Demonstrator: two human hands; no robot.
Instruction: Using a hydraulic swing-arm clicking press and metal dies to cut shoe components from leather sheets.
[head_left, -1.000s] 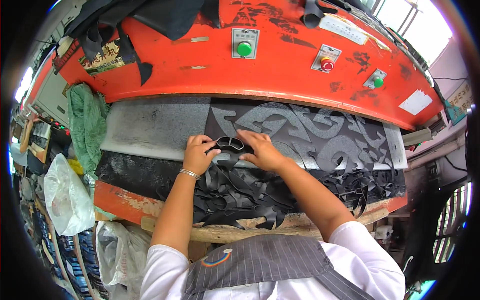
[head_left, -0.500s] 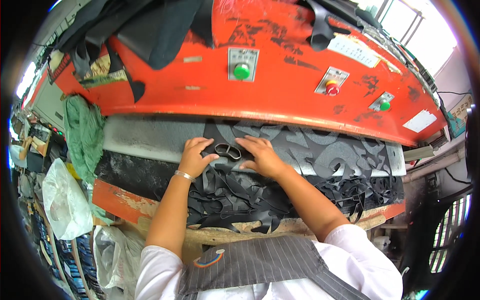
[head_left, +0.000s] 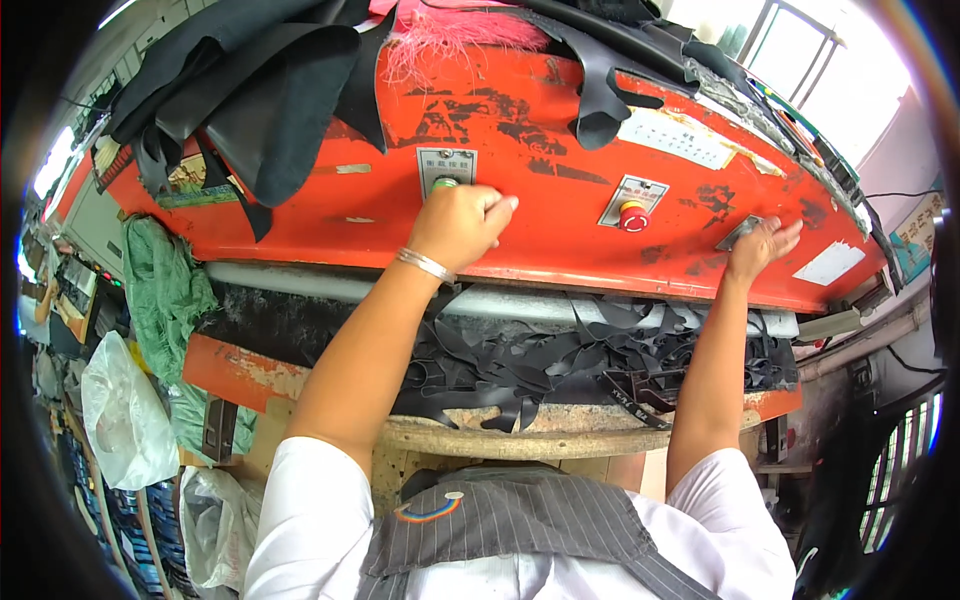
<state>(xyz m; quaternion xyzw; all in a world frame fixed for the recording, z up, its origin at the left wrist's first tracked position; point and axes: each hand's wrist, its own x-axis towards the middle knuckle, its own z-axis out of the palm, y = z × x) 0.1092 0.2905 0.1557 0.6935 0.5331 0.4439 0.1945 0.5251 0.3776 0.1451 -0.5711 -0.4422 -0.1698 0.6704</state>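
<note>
My left hand [head_left: 460, 228], curled into a fist with a bracelet at the wrist, presses against the left green button [head_left: 446, 183] on the red machine's front panel [head_left: 560, 215]. Only the button's top edge shows. Farther right, my right hand [head_left: 764, 248] lies against the right button's metal plate [head_left: 736, 232], fingers stretched out, and it covers that button. Between both hands sits a red mushroom-shaped stop button [head_left: 634, 216] with a yellow collar. Beneath the panel, the pale cutting bed [head_left: 300, 283] shows only as a strip; the oval cutting die is out of sight.
Black leather offcuts [head_left: 500, 360] lie heaped along the machine's front, above a worn wooden rail [head_left: 480, 438]. Black leather sheets [head_left: 270, 110] and pink fibres [head_left: 465, 38] hang over the top. Green sacking [head_left: 165, 290] and a white plastic bag [head_left: 130, 410] are at left.
Both hands have left the small oval cutting die on the bed and moved up to the panel buttons. The left has curled into a fist. The panel now hides most of the bed.
</note>
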